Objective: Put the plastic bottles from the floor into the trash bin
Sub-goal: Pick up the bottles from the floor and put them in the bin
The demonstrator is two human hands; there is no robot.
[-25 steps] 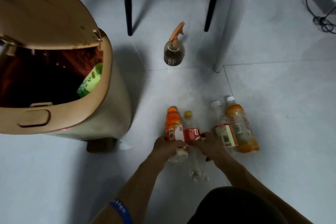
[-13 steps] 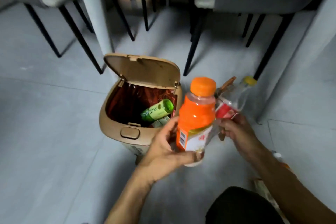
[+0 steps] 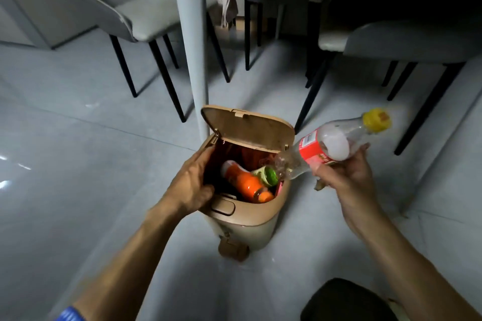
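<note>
Bin holds an orange bottle and a green bottle. Left hand at its nine o'clock rim — fingers loose, seemingly empty; right hand, three o'clock, grips a clear bottle.

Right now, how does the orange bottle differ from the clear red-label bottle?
The orange bottle lies inside the trash bin, cap toward the near rim; the clear red-label bottle is in the air, gripped by the right hand, base over the rim. The orange bottle has an orange cap and orange body; the clear red-label bottle has a yellow cap and looks empty. Both are capped plastic bottles.
</note>
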